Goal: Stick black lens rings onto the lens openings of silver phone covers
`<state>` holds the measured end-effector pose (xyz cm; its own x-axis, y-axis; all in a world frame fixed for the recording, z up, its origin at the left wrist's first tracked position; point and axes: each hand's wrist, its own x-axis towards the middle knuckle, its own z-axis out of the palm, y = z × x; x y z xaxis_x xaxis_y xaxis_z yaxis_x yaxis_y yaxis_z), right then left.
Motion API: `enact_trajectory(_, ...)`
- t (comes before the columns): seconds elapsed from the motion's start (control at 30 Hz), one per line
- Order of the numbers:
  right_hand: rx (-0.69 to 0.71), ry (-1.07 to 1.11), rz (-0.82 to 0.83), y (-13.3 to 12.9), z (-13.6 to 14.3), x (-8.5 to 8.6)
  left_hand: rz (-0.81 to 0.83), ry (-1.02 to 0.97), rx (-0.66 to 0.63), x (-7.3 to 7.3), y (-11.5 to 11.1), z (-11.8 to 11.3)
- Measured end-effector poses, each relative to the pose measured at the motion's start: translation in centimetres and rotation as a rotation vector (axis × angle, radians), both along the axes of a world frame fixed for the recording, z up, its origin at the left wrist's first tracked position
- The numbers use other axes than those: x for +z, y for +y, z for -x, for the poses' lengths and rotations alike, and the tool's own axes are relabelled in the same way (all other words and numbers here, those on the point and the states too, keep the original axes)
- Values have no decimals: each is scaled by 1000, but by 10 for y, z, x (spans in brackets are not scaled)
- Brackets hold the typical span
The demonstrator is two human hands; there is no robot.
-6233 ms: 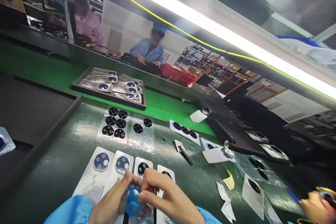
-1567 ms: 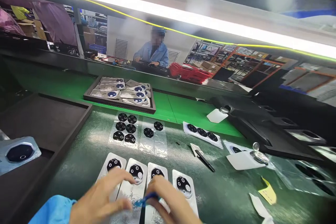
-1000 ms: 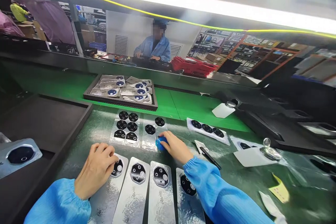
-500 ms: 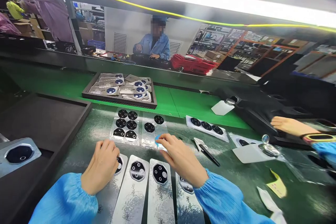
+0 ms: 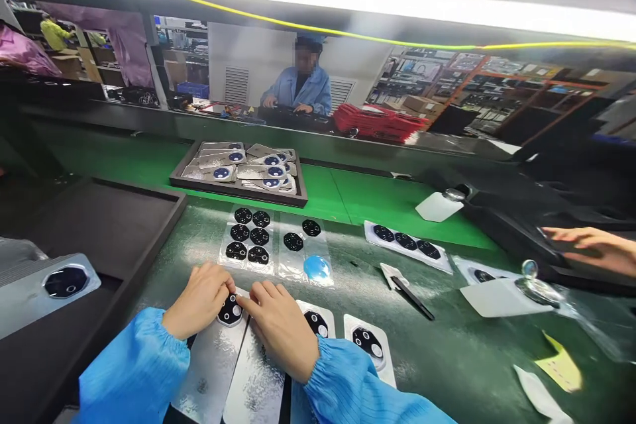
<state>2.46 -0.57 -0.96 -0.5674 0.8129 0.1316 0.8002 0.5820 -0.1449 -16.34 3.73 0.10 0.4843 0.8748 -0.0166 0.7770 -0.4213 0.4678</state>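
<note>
Several long silver panels lie side by side on the bench. The leftmost silver panel (image 5: 211,361) has a black octagonal sticker (image 5: 230,311) with white rings near its top. My left hand (image 5: 203,299) is closed at the sticker's left side, its curled fingers on the panel's upper edge. From the right, my right hand (image 5: 283,328) presses its thumb side on the sticker's edge; its other fingers are bent over the neighbouring panel and hide that top. Two more panels show black octagons, the rightmost panel (image 5: 390,361) standing apart. A blue disc (image 5: 318,269) lies on a clear sheet (image 5: 285,265).
Behind lies a sheet of black stickers (image 5: 248,235) and a dark tray (image 5: 238,191) of silver panels. To the right are black tweezers (image 5: 412,297), a sticker strip (image 5: 407,247), and two pump bottles (image 5: 489,298) (image 5: 440,205). A co-worker's hand (image 5: 596,248) reaches in there.
My right hand has left the clear sheet, where the blue disc now lies exposed, and moved left and down to the leftmost panel's sticker. My left hand stays at that panel.
</note>
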Motion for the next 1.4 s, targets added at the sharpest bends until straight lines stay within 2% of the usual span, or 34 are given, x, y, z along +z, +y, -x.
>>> enact_trajectory(0.17,-20,11,13,0,0,-1,-23,-105,101,-2,1,11)
enact_trajectory(0.4,-68,105,123,1,1,-5,-78,-89,-31,-4,-6,12)
enact_trajectory(0.6,-76,124,160,4,-1,-4,-180,60,-118,-8,-6,3)
enact_trajectory(0.73,-90,152,210,7,-2,-1,-237,172,-213,0,-1,-4)
enact_trajectory(0.9,-117,300,333,15,-3,-2,-286,287,-275,12,2,-13)
enact_trajectory(1.03,-120,359,364,28,-4,-10,-312,343,-305,11,2,-15)
enact_trajectory(1.13,-159,405,361,32,-8,-9,-323,359,-312,8,2,-14)
enact_trajectory(1.23,-179,419,303,17,-12,2,-319,352,-303,7,2,-12)
enact_trajectory(1.33,-55,276,148,-14,-11,11,-300,332,-294,8,2,-10)
enact_trajectory(1.4,14,164,31,-35,-8,11,-286,323,-286,8,2,-11)
